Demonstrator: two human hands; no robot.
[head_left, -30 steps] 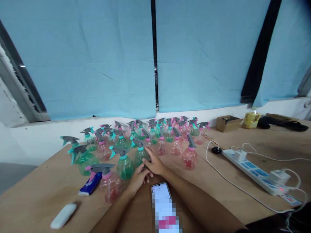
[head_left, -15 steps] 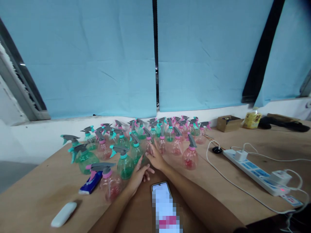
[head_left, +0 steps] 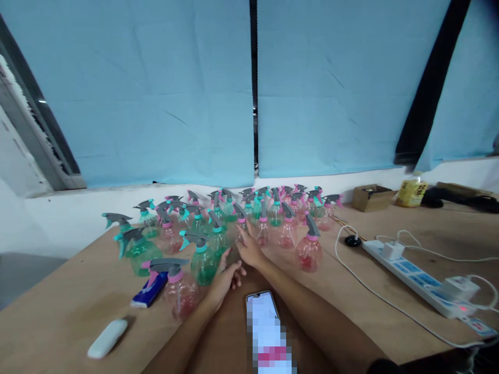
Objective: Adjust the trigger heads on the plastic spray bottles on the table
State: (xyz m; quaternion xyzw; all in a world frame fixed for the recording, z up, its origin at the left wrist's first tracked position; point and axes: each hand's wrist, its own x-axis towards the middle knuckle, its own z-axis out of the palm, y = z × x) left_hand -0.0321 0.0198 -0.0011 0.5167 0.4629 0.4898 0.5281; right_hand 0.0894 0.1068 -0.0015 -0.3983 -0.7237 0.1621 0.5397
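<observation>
Many round spray bottles with grey trigger heads stand upright on the wooden table, some clear green and others clear pink. My right hand (head_left: 251, 251) reaches in front of a pink spray bottle (head_left: 241, 223), fingers stretched toward it; whether they touch it I cannot tell. Beside a green spray bottle (head_left: 204, 267), my left hand (head_left: 226, 278) rests low with its fingers apart and nothing held. Nearer to me on the left is another pink spray bottle (head_left: 181, 296). A phone (head_left: 263, 311) with a lit, partly blurred screen lies between my forearms.
A blue packet (head_left: 149, 291) and a white oblong case (head_left: 108, 337) lie at the left. On the right are a power strip (head_left: 409, 278) with chargers and cables, a black round disc (head_left: 353, 240), a cardboard box (head_left: 372, 198) and a yellow-labelled bottle (head_left: 412, 192). Blue curtains (head_left: 167, 93) hang behind.
My right hand's fingers have shifted slightly, now pointing more toward the pink bottle. My left hand is almost unmoved. The whole view has slid slightly, with things appearing a little further right.
</observation>
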